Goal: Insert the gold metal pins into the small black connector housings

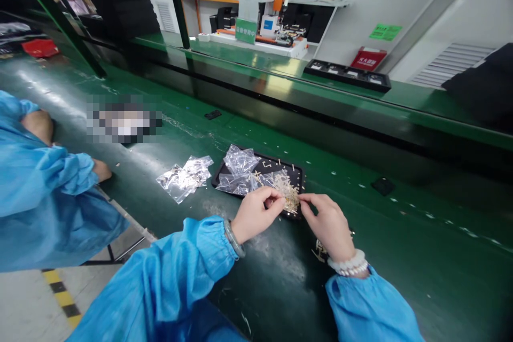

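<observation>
My left hand (256,214) is over the near edge of a black tray (273,164), thumb and forefinger pinched together. Whatever sits between those fingertips is too small to make out. At the tray's right end, my right hand (326,224) is closed in a similar pinch, its fingertips close to a heap of small pale strip-like pieces (289,189). Clear plastic bags (240,161) lie in the tray's left part. Beneath my right hand, a small cluster of pale pieces (319,251) rests on the green bench, partly hidden.
More clear bags (184,177) lie left of the tray. A co-worker's blue sleeve (52,181) and hand are at the left. Dark flat pieces (383,186) lie on the bench. A raised shelf behind holds a machine (256,16) and a black partitioned tray (347,76).
</observation>
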The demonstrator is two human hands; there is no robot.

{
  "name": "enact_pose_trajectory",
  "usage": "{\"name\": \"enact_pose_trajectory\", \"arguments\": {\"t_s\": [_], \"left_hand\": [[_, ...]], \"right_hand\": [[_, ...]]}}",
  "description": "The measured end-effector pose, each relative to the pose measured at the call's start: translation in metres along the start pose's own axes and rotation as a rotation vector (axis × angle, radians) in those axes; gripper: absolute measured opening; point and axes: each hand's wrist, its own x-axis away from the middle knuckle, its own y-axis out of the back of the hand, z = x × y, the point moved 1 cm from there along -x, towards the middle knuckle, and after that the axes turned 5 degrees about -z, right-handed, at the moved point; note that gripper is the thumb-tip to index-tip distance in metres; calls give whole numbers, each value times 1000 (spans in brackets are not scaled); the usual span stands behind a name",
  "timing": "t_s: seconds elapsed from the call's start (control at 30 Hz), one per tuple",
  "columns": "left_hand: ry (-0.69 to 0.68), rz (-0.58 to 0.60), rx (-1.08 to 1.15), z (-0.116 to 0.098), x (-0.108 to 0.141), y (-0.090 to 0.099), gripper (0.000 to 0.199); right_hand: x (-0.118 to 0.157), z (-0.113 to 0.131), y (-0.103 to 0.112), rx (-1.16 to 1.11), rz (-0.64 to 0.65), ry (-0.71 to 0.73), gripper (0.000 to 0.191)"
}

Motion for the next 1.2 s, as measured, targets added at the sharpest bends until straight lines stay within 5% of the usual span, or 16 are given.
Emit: {"name": "enact_pose_trajectory", "arguments": {"t_s": [0.43, 0.6, 0.77, 1.0, 1.2], "left_hand": [[-8, 24, 5, 3, -1, -1, 17], [30, 14, 35, 4, 0, -2, 18], [49, 45, 115, 3, 0, -3, 19], [104, 78, 299, 3, -2, -6, 17], [64, 82, 224, 3, -1, -4, 16]], "right_hand": [[-8, 9, 7, -90, -18, 57, 17], [-5, 28, 19, -261, -135, 69, 10], [-2, 44, 22, -229, -102, 148, 7], [1, 41, 20, -223, -112, 148, 8], [0, 42, 21, -227, -119, 151, 8]]}}
